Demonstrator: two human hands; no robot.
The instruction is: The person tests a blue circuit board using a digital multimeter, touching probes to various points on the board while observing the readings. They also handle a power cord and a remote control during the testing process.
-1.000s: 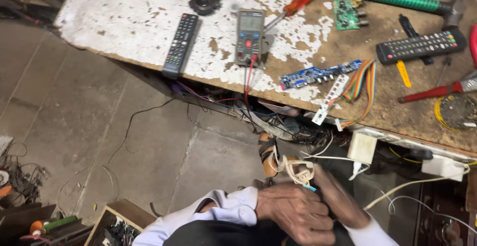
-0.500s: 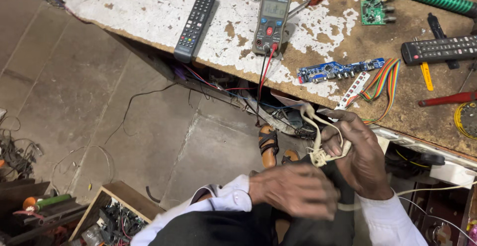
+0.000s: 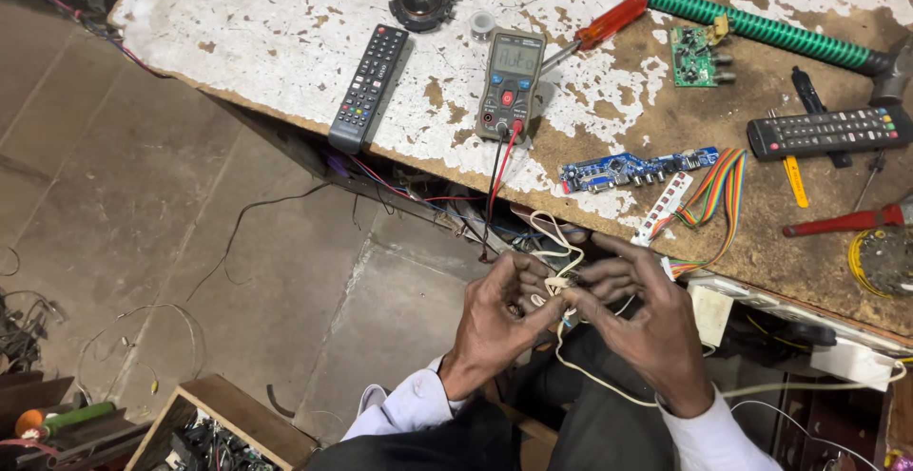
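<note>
Both my hands are raised in front of my lap, below the workbench edge. My left hand and my right hand pinch the same tangled white cable between their fingertips. The cable loops up above my fingers and trails down and right past my right wrist toward a white adapter. A grey digital multimeter lies on the bench above my hands, its red and black leads hanging over the edge.
The worn bench carries a black remote, a second remote, a blue circuit board with rainbow ribbon cable, a green board, red-handled screwdrivers, and a green-handled hammer. A parts box stands on the concrete floor at lower left.
My hands have risen from my lap and spread apart slightly, now working the white cable with fingertips. The view has tilted toward the bench.
</note>
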